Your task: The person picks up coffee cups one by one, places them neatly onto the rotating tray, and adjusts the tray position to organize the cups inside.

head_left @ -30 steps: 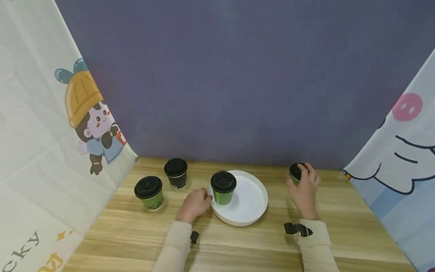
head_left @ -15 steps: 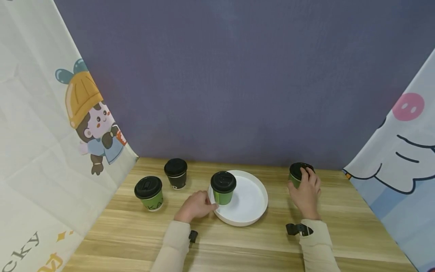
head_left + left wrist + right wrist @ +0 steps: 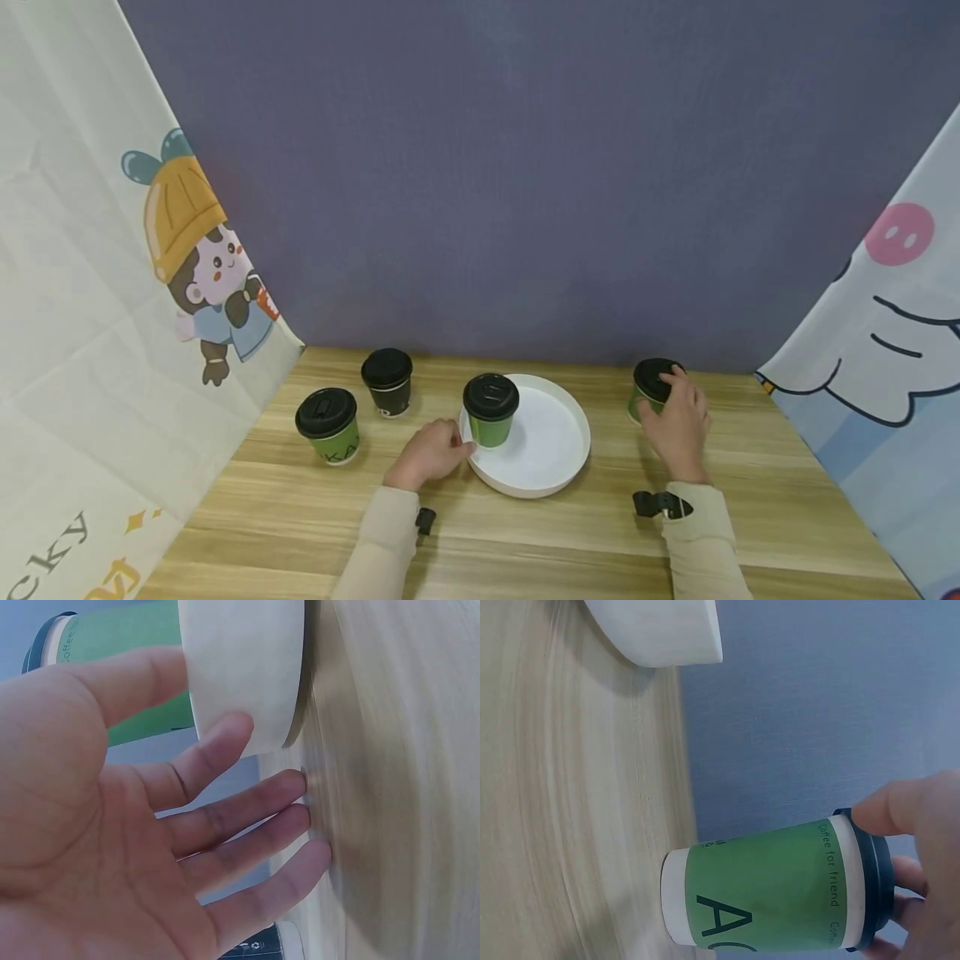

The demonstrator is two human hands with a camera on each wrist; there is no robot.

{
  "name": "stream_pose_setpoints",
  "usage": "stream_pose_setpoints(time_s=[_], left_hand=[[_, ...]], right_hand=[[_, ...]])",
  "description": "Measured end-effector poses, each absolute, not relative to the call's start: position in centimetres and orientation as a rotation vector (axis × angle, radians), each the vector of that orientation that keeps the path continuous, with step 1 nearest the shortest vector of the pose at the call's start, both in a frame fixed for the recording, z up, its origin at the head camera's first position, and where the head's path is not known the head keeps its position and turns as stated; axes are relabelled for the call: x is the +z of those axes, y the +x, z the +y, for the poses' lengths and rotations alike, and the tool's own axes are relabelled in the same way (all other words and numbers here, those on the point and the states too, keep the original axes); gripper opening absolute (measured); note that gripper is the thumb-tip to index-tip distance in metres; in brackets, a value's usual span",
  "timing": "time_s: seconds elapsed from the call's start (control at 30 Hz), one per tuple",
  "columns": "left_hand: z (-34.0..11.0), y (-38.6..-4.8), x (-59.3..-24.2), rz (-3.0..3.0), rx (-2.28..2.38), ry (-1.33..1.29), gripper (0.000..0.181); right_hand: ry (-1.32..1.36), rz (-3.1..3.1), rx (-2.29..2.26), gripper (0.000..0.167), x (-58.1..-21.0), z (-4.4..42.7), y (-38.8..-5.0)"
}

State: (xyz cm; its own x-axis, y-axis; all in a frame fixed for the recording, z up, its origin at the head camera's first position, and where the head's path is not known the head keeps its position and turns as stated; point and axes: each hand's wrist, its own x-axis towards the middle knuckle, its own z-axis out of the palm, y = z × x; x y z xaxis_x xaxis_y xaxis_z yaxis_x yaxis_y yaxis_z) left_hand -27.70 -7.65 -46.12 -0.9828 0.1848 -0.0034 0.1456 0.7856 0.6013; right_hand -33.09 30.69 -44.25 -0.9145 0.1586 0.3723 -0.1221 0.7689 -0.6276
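My left hand (image 3: 429, 455) is at the left rim of a round white tray (image 3: 551, 433). In the left wrist view its thumb reaches over the rim and the index fingertip lies on the outer wall, pinching it; the other fingers are spread near the table. On the tray's left part stands a green paper coffee cup (image 3: 491, 429) with a black lid. My right hand (image 3: 678, 429) holds another green lidded coffee cup (image 3: 769, 889) from above, thumb and fingers around the black lid (image 3: 871, 881). That cup is upright at the back right of the table; whether its base touches the wood cannot be told.
Left of the tray stand a green lidded cup (image 3: 330, 427) and, behind it, a black lidded cup (image 3: 387, 383). A grey-blue backdrop (image 3: 480, 183) rises along the back edge of the wooden table (image 3: 525, 550). Printed cloths hang at both sides.
My right hand has shifted its grip on the cup, which has moved slightly left. My left hand has brought its thumb over the tray's rim. The tray has hardly moved.
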Motion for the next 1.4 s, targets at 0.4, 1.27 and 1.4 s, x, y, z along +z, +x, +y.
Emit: stream_pose_setpoints(time_s=[0.4,1.27,1.4], left_hand=[[-7.6,-28.2,-46.7,2.961,0.953,0.280,0.026],[-7.2,-28.2,-47.0,2.997,0.979,0.154,0.023],[-7.1,-28.3,-47.0,3.004,0.977,0.137,0.023]], right_hand=[[-0.050,-2.497,0.901,0.053,-44.3,30.5,-33.2],[0.183,-2.604,0.761,0.086,-42.7,30.4,-32.1],[0.176,-2.659,0.738,0.095,-42.5,30.5,-32.0]])
